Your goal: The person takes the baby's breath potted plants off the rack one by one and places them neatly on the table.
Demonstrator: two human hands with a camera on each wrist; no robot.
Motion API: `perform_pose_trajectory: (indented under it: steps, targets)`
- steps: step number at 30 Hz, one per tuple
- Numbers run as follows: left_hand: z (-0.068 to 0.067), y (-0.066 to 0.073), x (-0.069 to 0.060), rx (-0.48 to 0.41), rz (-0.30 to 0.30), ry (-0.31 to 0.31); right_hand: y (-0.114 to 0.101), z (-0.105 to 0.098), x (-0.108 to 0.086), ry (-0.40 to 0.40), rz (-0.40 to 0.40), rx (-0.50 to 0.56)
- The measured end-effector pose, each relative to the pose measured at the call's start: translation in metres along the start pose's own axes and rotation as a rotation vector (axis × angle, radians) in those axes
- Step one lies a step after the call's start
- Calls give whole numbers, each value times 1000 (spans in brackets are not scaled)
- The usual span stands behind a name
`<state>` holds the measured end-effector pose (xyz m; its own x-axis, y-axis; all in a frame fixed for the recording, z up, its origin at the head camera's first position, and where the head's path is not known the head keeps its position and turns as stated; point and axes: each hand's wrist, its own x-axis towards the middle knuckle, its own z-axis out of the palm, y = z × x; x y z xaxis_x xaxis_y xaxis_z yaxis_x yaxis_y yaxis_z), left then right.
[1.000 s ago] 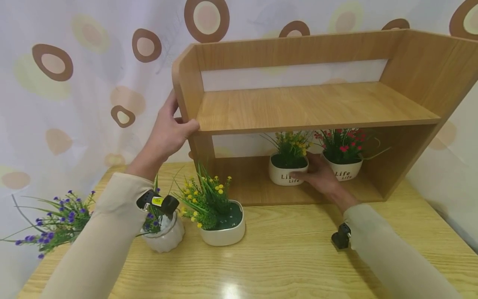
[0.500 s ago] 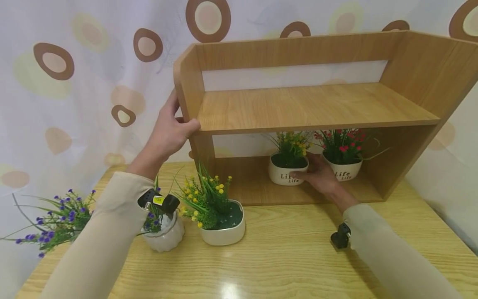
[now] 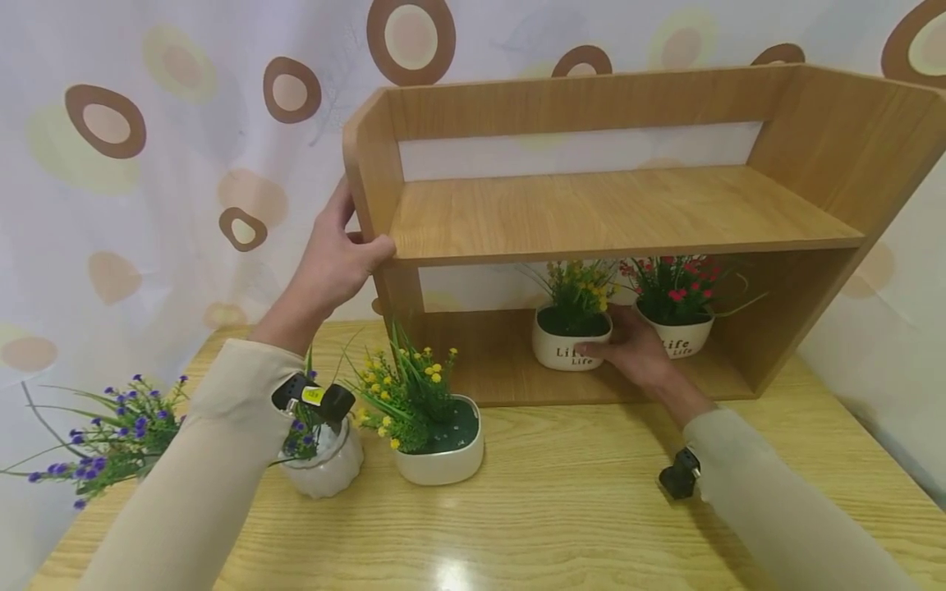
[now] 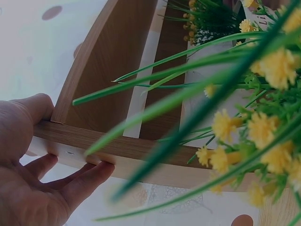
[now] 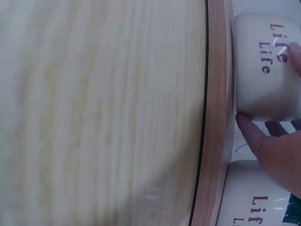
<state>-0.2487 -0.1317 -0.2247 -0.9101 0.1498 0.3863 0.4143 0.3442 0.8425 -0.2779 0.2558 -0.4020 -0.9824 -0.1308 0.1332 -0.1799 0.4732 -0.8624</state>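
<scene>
Table is nearest to you. On it, at left, stands a ribbed pot with purple flowers, and just beside it a cream pot: its yellow flowers fill the left part, and its green base shows on the right. Further on, your right hand pinches the right end of a lettered pot, thumb on the front face and fingers going around the end. This pot is in the lower compartment of the wooden shelf, to the left of your palm; its word "Life" faces toward you, and its long axis runs left to right, along the shelf front. It contains green grass and small yellow blooms. Just right of your hand, a red-flower pot stands in the same compartment. Your left hand pinches the left side panel, thumb at the front, fingers on the outside. Behind all hangs a patterned cloth.
</scene>
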Motion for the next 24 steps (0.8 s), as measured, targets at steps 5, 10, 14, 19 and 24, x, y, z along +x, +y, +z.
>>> perform_pose_trajectory:
  steps: [5, 10, 14, 19, 24]
  targets:
    - [-1, -1, 2, 18, -8, 5, -3, 0, -7, -6, -19, -10]
    - [-2, -1, 2, 24, -10, 9, -7, -2, -13, -5, -2, -58]
    - [-1, -2, 2, 15, -12, 7, -11, -2, -19, -14, 1, -45]
    - [-2, -2, 4, 6, 0, 8, -16, -1, -28, -15, 28, 0]
    - [-1, -2, 5, -10, 18, 9, -20, 1, -38, -8, 49, 12]
